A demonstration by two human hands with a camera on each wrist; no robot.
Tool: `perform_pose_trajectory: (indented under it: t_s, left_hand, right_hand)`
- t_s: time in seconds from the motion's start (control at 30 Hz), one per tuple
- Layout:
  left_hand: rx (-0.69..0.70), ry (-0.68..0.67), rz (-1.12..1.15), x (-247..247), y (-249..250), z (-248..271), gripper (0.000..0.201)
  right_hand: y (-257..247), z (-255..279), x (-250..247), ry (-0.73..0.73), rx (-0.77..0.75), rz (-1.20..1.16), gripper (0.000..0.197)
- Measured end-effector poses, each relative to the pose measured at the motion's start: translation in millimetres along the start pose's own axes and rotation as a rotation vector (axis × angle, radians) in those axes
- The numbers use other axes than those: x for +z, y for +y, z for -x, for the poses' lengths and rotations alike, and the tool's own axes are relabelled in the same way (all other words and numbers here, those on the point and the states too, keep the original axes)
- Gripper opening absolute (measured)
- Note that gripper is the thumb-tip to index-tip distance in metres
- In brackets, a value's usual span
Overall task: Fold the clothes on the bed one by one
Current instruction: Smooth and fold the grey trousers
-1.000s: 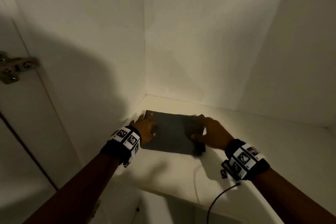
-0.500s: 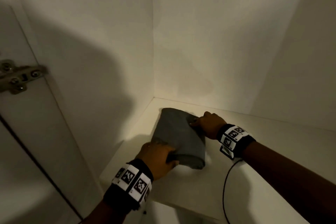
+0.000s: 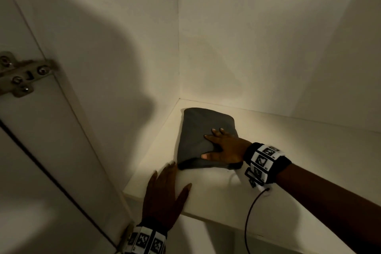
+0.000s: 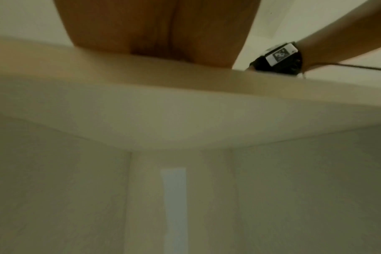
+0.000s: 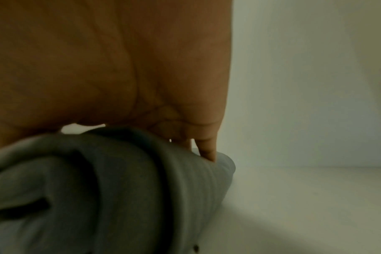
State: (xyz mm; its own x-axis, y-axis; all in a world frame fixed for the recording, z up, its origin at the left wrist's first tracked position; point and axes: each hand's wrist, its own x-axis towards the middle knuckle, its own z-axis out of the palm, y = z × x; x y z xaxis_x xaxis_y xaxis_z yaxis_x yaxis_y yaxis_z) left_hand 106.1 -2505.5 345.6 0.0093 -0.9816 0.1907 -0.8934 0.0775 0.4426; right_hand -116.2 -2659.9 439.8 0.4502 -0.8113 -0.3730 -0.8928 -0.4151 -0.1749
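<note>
The right hand (image 3: 225,149) lies flat with its fingers (image 3: 216,133) spread and nearly straight on top of the folded dark grey cloth garment (image 3: 203,136), pressing it down without curling round it; in the right wrist view one fingertip (image 5: 208,151) dents the soft top layer. The left hand (image 3: 162,192) rests open, palm down and holding nothing, on the front edge of the white cupboard shelf (image 3: 288,150), its fingertips just short of the garment's near edge. The garment sits toward the shelf's back left corner, turned slightly askew to the walls. This looks like the putting-away step for one finished piece: the fold is done and is being settled in place. Next, probably, both hands lift clear without dragging the layers and go for another garment. The bundle is compact and roughly rectangular, with rounded, stacked folds showing at its near end.
</note>
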Motion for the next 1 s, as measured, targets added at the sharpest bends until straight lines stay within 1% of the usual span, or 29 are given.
perform_pose_trajectory:
  t_s: [0.03,0.1,0.13,0.17,0.27,0.3,0.37,0.4,0.47,0.5,0.57,0.6,0.67,0.7,0.73,0.77,0.8,0.83,0.87,0.9,0.93,0.97,1.0]
  left_hand:
    - [0.007,0.013,0.001,-2,-4,0,0.078]
    - [0.02,0.059,0.008,1,7,3,0.063]
    - [0.031,0.048,-0.018,-2,1,1,0.058]
    - [0.032,0.047,-0.035,0,5,2,0.054]
    - [0.075,0.065,-0.051,-1,0,4,0.052]
    - [0.085,0.046,-0.042,-6,-6,1,0.053]
    - [0.098,0.037,-0.046,-4,-2,4,0.055]
    - [0.117,0.024,-0.035,-5,-10,0,0.054]
    - [0.154,0.038,-0.026,-2,-6,4,0.047]
    - [0.161,0.036,-0.024,-2,-12,2,0.046]
    - [0.171,0.041,-0.015,2,-10,0,0.046]
    - [0.161,0.071,-0.02,6,-11,4,0.048]
    - [0.18,0.035,-0.004,6,-19,0,0.054]
    - [0.225,0.077,0.015,3,-15,7,0.056]
    - [0.256,0.043,0.048,1,-25,6,0.056]
    - [0.283,0.071,0.088,1,-32,10,0.054]
    - [0.288,0.185,0.232,-7,-22,29,0.05]
    - [0.243,0.229,0.372,-8,-32,37,0.044]
    - [0.197,0.235,0.468,-15,-37,47,0.038]
    - [0.17,0.275,0.547,-26,-23,80,0.029]
    - [0.134,0.278,0.588,-28,-26,86,0.019]
    - [0.105,0.23,0.639,-32,-26,94,0.013]
    - [0.063,0.19,0.688,-40,-16,140,0.016]
  right_hand:
    - [-4,-12,-1,0.006,0.02,0.001,0.099]
    - [-4,-31,-9,0.018,0.041,0.034,0.096]
    - [-13,-47,-13,0.033,0.058,0.032,0.095]
    - [-12,-57,-17,0.045,0.082,0.043,0.095]
    - [-26,-95,-29,0.062,0.145,0.05,0.093]
    - [-34,-112,-36,0.074,0.151,0.039,0.094]
    - [-36,-125,-39,0.078,0.158,0.026,0.094]
    - [-43,-139,-43,0.084,0.151,0.027,0.094]
    - [-40,-141,-40,0.08,0.154,0.007,0.094]
    - [-45,-148,-41,0.088,0.147,-0.011,0.095]
    - [-42,-140,-42,0.113,0.143,-0.045,0.098]
    - [-45,-128,-40,0.117,0.131,-0.08,0.099]
    - [-49,-108,-40,0.189,0.067,-0.182,0.102]
    - [-50,-78,-40,0.207,0.037,-0.24,0.103]
    - [-56,-64,-38,0.205,-0.014,-0.335,0.106]
    - [-60,-46,-28,0.237,-0.045,-0.384,0.11]
    - [-60,-3,-21,0.284,-0.053,-0.398,0.111]
    - [-61,9,-9,0.316,-0.058,-0.462,0.109]
    - [-61,26,4,0.377,-0.057,-0.518,0.101]
    - [-64,75,24,0.439,-0.056,-0.572,0.086]
    - [-67,86,35,0.497,-0.055,-0.643,0.066]
    - [-68,101,50,0.554,-0.064,-0.696,0.048]
    - [-80,152,85,0.609,-0.059,-0.742,0.035]
